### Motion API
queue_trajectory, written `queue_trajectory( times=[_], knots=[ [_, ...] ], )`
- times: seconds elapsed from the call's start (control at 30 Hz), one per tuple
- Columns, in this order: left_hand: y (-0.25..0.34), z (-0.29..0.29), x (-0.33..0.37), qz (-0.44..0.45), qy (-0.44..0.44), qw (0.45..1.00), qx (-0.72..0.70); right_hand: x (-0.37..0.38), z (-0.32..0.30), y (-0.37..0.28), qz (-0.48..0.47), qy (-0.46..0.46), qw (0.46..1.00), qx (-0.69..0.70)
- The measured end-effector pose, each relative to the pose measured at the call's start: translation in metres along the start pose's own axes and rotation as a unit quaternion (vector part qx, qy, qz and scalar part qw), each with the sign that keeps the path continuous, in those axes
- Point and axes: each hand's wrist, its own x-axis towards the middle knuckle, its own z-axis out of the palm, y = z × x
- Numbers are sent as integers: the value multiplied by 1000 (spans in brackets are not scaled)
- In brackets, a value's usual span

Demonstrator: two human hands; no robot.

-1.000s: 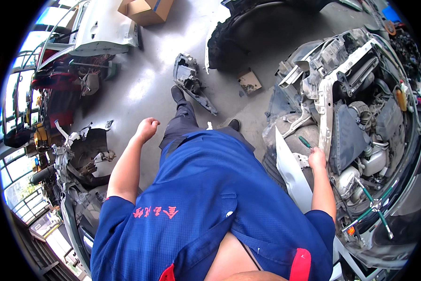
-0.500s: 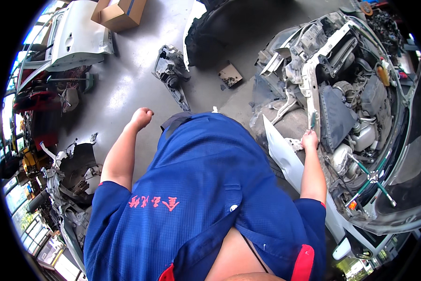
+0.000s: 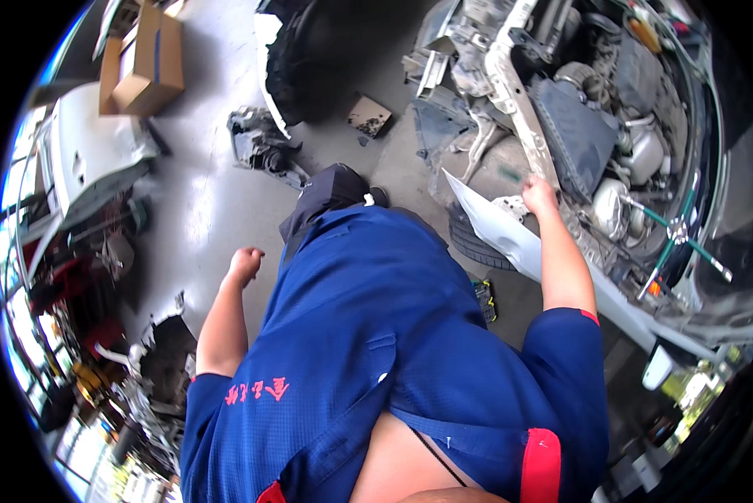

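My right hand [image 3: 540, 194] is closed at the front edge of a stripped car's engine bay, beside the white fender [image 3: 510, 239]. A slim, green, blurred tool [image 3: 510, 173] pokes out of its fingers; I cannot make out its kind. My left hand [image 3: 246, 264] hangs over the floor at my left side, fingers curled in, with nothing seen in it. Close by the right hand are a bare metal rail [image 3: 523, 126] and a dark plastic housing [image 3: 573, 130] in the engine bay.
A green four-way wheel wrench [image 3: 676, 230] lies on the car's right part. Under the fender is a tire [image 3: 477, 243]. On the floor are a headlight unit [image 3: 263, 142], a bumper [image 3: 276, 67], a small board [image 3: 369, 115] and a cardboard box [image 3: 163, 63]. A white door [image 3: 100, 151] stands left.
My view has turned and shifted, and one leg has come forward. The right hand stays by the fender, with the green tool now pointing left. The left hand has dropped nearer my side.
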Motion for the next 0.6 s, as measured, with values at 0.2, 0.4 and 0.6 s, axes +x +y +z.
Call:
queue_trajectory(
  times=[0.2, 0.4, 0.6],
  knots=[
    [48, -25, 36, -26, -68, 996, 56, -12, -29, -10, -115, -115, 956, -243],
    [188, -50, 124, 156, -44, 985, 67, -19, -22, -8, -65, -82, 992, -73],
    [328, -51, 151, 276, -43, 960, 12, -17, -25, -37, 96, -47, 994, 28]
  ],
)
